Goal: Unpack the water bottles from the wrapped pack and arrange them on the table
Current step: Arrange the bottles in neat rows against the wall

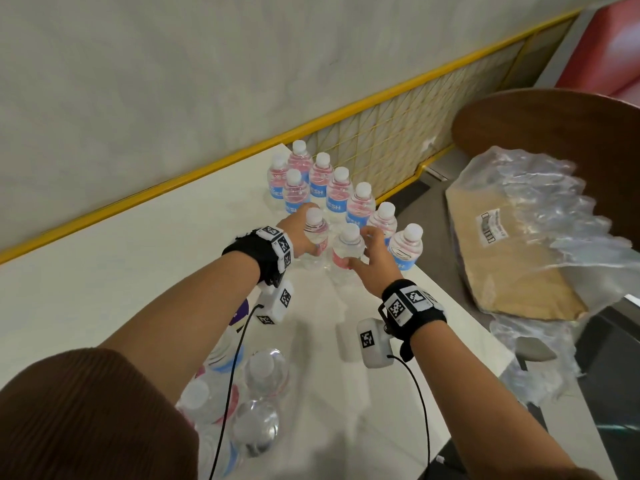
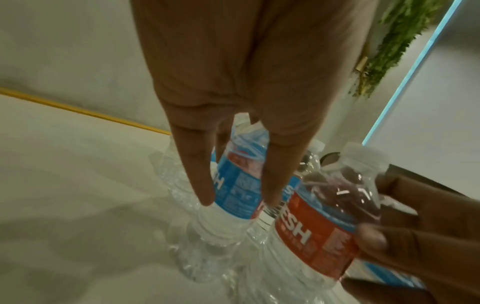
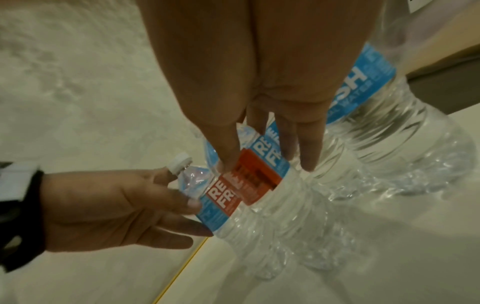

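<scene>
Two clear water bottles with blue and red labels stand side by side on the white table [image 1: 138, 271]. My left hand [image 1: 306, 244] grips the left bottle [image 1: 315, 223] around its shoulder. That hand [image 2: 233, 202] and bottle [image 2: 240, 187] also show in the left wrist view. My right hand [image 1: 363, 249] grips the right bottle [image 1: 349, 239] from its right side. In the right wrist view my right hand [image 3: 267, 166] has its fingers down on that bottle [image 3: 259, 183], and my left hand [image 3: 116, 205] is curled round its own bottle [image 3: 219, 200].
Several bottles [image 1: 329, 181] stand in two rows at the table's far right corner. More loose bottles [image 1: 266, 372] lie near the front left. Crumpled plastic wrap [image 1: 554, 209] and a cardboard sheet [image 1: 502, 265] rest off the table's right edge, beside a brown round top [image 1: 519, 112].
</scene>
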Demonstrator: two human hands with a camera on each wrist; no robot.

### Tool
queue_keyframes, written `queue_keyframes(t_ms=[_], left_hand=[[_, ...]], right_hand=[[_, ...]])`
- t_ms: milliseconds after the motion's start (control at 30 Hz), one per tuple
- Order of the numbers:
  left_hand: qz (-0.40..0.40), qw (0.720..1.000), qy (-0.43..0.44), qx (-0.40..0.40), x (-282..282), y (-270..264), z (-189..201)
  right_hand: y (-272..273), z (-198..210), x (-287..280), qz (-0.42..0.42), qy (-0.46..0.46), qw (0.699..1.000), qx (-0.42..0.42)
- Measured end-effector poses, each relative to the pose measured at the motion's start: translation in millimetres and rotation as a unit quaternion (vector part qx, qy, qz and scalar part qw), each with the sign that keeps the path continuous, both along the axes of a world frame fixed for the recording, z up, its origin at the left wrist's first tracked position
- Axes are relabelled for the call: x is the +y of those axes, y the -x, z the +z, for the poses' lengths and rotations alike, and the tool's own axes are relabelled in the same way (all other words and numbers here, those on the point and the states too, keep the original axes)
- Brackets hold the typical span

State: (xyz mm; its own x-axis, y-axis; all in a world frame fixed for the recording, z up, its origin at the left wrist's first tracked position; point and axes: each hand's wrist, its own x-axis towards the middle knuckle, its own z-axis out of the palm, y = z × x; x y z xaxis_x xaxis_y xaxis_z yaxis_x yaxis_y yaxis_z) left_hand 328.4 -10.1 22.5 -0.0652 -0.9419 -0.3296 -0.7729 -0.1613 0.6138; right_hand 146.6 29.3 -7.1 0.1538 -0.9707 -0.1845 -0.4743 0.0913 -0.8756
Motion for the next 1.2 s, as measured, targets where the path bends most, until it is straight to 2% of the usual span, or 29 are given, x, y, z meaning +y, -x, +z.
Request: queue_keyframes(t_ms=[133,300,433,667,900,967,1033,1100,1133,1200], left_hand=[[0.023,1.000,-0.012,-0.005,-5,-8,1],[0.065,0.997,0.028,-0.023,-10,-4,-8],[0.043,0.999,-0.001,0.008,-8,-8,-16],[0.037,0.998,0.017,0.037,-7,-11,-20],[0.018,1.000,0.014,0.013,-8,-8,-15],[0.021,1.000,0.010,0.008,-9,-8,-16],[0.024,1.000,0.010,0.005,-9,-7,-16],[0.024,1.000,0.011,0.004,-8,-8,-15],[0.022,1.000,0.011,0.003,-7,-8,-15],[0.013,1.000,0.011,-0.001,-6,-10,-14]], right_hand=[[-1,-7,-4,0.020,0.023,0.999,0.015],[-6,-10,-6,-0.041,0.001,0.998,-0.039],[-7,-19,-9,-0.060,-0.019,0.998,-0.024],[-25,-23,-12,-0.020,0.007,1.000,-0.004],[-32,-19,-10,-0.076,0.003,0.997,-0.001],[-34,-19,-7,-0.076,0.005,0.997,-0.029],[-36,-21,-7,-0.059,0.019,0.998,0.017],[-39,-22,-10,-0.080,0.024,0.994,0.073],[-40,-22,-10,-0.104,0.019,0.993,0.061],[-41,-24,-10,-0.116,0.001,0.993,-0.028]])
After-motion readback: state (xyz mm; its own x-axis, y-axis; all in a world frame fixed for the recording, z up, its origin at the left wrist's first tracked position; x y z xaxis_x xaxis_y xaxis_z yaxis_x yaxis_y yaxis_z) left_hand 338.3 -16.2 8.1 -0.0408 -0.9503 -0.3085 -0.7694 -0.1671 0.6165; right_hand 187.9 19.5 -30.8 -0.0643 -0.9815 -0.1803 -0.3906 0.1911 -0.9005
